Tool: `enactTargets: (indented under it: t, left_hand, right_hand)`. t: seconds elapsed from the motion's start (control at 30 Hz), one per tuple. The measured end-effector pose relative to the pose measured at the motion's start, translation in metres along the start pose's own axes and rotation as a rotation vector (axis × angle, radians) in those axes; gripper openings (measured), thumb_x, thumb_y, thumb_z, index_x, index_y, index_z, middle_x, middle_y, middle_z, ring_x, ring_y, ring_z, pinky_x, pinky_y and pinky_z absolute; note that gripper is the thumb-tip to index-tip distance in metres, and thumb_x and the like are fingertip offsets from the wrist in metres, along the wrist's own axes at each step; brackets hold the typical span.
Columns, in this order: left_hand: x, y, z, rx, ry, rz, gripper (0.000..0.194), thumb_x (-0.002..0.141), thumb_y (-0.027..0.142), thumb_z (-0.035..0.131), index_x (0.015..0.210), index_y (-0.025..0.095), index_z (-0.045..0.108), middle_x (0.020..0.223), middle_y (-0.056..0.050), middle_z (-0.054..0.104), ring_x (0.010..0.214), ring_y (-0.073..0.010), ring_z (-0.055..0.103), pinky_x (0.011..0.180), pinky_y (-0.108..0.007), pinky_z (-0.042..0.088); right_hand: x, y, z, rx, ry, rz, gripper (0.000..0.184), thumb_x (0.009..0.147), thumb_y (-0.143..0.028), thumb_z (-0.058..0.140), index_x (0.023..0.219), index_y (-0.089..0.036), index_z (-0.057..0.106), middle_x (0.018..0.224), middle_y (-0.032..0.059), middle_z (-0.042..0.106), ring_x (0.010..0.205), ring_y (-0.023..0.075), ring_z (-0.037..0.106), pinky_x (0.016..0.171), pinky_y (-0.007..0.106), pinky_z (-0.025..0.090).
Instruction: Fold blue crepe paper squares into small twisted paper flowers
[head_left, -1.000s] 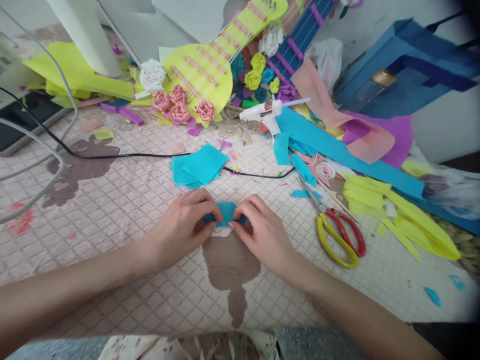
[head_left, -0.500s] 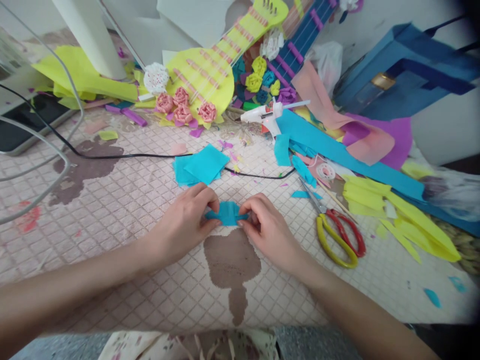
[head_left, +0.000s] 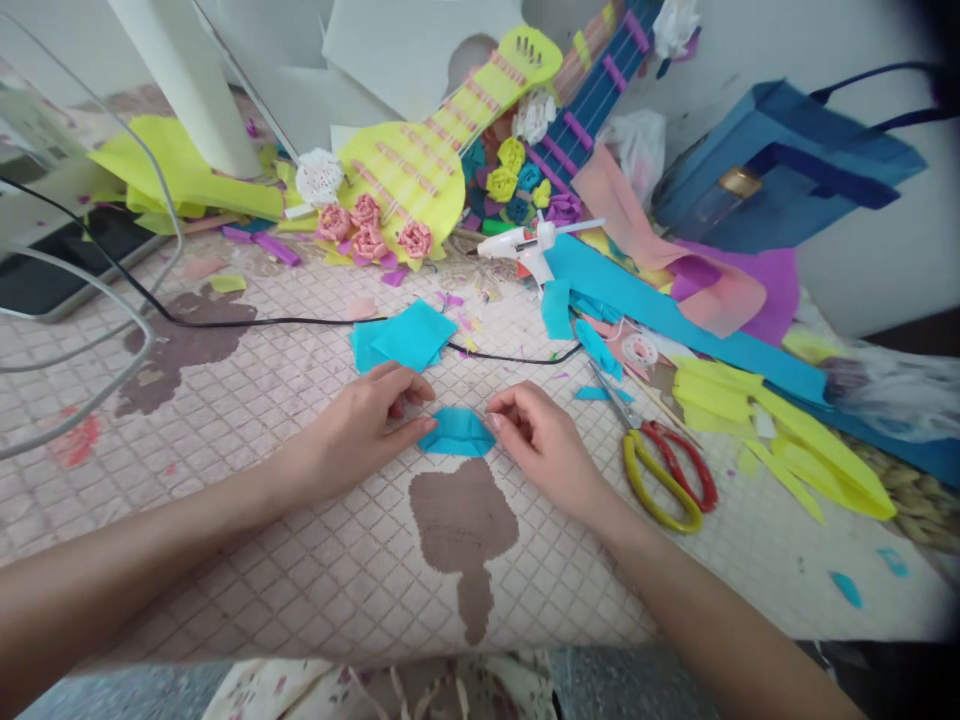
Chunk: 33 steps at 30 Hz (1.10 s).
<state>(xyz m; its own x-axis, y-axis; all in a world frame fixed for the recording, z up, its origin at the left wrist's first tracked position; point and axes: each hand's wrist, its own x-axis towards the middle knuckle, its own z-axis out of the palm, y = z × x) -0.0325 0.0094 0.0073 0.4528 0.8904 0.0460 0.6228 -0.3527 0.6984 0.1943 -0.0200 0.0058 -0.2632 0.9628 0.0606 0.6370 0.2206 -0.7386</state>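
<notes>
A small folded piece of bright blue crepe paper [head_left: 456, 436] lies on the quilted cloth in front of me, creased lengthwise with slanted ends. My left hand [head_left: 375, 415] has its thumb on the paper's left end, with the curled forefinger raised apart from the thumb. At the right end, the thumb and forefinger of my right hand [head_left: 541, 435] pinch the paper's edge. Just beyond my left hand is a small stack of blue paper squares [head_left: 412, 335]. Scissors [head_left: 664, 475] with one yellow and one red handle rest to the right of my right hand.
A white glue gun [head_left: 521, 245] sits behind, its black cord [head_left: 277, 322] crossing the table. Beyond stand a yellow paper guitar [head_left: 412, 175] with pink roses and a blue bag [head_left: 780, 170]. Yellow strips [head_left: 817, 440] and a long blue strip [head_left: 690, 310] lie right. A phone-like device [head_left: 67, 260] is left.
The blue paper has gone from bunched between both pinches to flatter and wider. My left forefinger has lifted from my thumb. The view has shifted slightly.
</notes>
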Motion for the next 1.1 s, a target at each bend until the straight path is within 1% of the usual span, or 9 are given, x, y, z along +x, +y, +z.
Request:
enactTargets:
  t: [0.17,0.3,0.4,0.53,0.7,0.8,0.9,1.0,1.1]
  left_hand:
    - [0.001,0.004,0.005,0.055,-0.004,0.035,0.017,0.082,0.028,0.057,0.094,0.016,0.060,0.090,-0.004,0.057,0.065,-0.0130,0.053,0.060,-0.027,0.044]
    - [0.000,0.008,0.007,0.078,-0.003,0.052,0.012,0.078,0.020,0.057,0.089,0.016,0.060,0.090,-0.004,0.057,0.065,-0.0132,0.053,0.059,-0.027,0.044]
    - [-0.001,0.009,0.008,0.028,0.021,0.062,0.005,0.077,0.020,0.057,0.081,0.016,0.058,0.086,-0.003,0.056,0.064,-0.0126,0.052,0.057,-0.026,0.043]
    - [-0.002,0.008,0.007,-0.069,0.039,0.062,0.008,0.078,0.023,0.058,0.075,0.017,0.056,0.074,-0.001,0.057,0.063,-0.0128,0.052,0.057,-0.025,0.043]
    - [0.001,0.006,0.000,-0.254,0.048,-0.074,0.012,0.078,0.028,0.060,0.076,0.017,0.057,0.062,0.003,0.054,0.055,-0.0103,0.048,0.049,-0.022,0.036]
    - [0.003,0.005,-0.004,-0.426,0.050,-0.107,0.018,0.078,0.033,0.061,0.077,0.016,0.055,0.063,0.003,0.052,0.055,-0.0093,0.047,0.048,-0.021,0.036]
    - [0.003,0.005,-0.004,-0.533,0.005,-0.118,0.020,0.078,0.034,0.061,0.078,0.016,0.052,0.064,0.004,0.051,0.057,-0.0088,0.048,0.050,-0.021,0.038]
    - [0.001,0.006,-0.002,-0.605,-0.097,-0.088,0.023,0.075,0.033,0.065,0.086,0.017,0.052,0.068,0.003,0.054,0.062,-0.0105,0.053,0.055,-0.023,0.044]
    - [0.002,0.009,-0.001,-0.651,-0.210,-0.036,0.037,0.074,0.035,0.069,0.102,0.018,0.052,0.077,0.001,0.060,0.069,-0.0127,0.058,0.061,-0.025,0.048]
  right_hand:
    - [0.009,-0.002,-0.001,-0.091,-0.106,-0.033,0.015,0.079,-0.013,0.056,0.092,-0.019,0.051,0.092,0.0010,0.052,0.062,0.0085,0.047,0.062,0.026,0.041]
    - [0.017,-0.005,-0.007,-0.139,-0.215,-0.052,0.015,0.076,-0.013,0.058,0.089,-0.018,0.051,0.092,0.0002,0.051,0.068,0.0093,0.047,0.064,0.026,0.040]
    - [0.019,-0.006,-0.008,-0.110,-0.216,-0.038,0.011,0.075,-0.013,0.059,0.083,-0.018,0.054,0.089,-0.0002,0.050,0.068,0.0092,0.048,0.064,0.025,0.040]
    - [0.017,-0.004,-0.006,0.001,-0.187,0.002,0.010,0.074,-0.013,0.060,0.080,-0.018,0.053,0.083,-0.0011,0.052,0.063,0.0083,0.046,0.059,0.024,0.038]
    - [0.017,-0.002,-0.008,0.341,-0.209,0.129,0.030,0.076,-0.024,0.064,0.102,-0.020,0.049,0.081,-0.0020,0.057,0.063,0.0099,0.050,0.059,0.026,0.041]
    - [0.019,-0.002,-0.008,0.462,-0.200,0.131,0.019,0.079,-0.030,0.063,0.091,-0.019,0.055,0.079,-0.0012,0.056,0.068,0.0105,0.052,0.063,0.026,0.043]
    - [0.020,0.001,-0.005,0.522,-0.129,0.147,0.017,0.080,-0.034,0.061,0.080,-0.019,0.054,0.071,-0.0029,0.052,0.060,0.0087,0.047,0.054,0.023,0.040]
    - [0.022,0.001,-0.003,0.618,-0.090,0.166,0.019,0.079,-0.036,0.062,0.083,-0.019,0.054,0.067,-0.0037,0.051,0.057,0.0088,0.046,0.050,0.022,0.038]
    - [0.023,-0.002,-0.003,0.620,-0.113,0.154,0.018,0.079,-0.034,0.062,0.085,-0.019,0.055,0.070,-0.0031,0.053,0.059,0.0092,0.048,0.052,0.023,0.038]
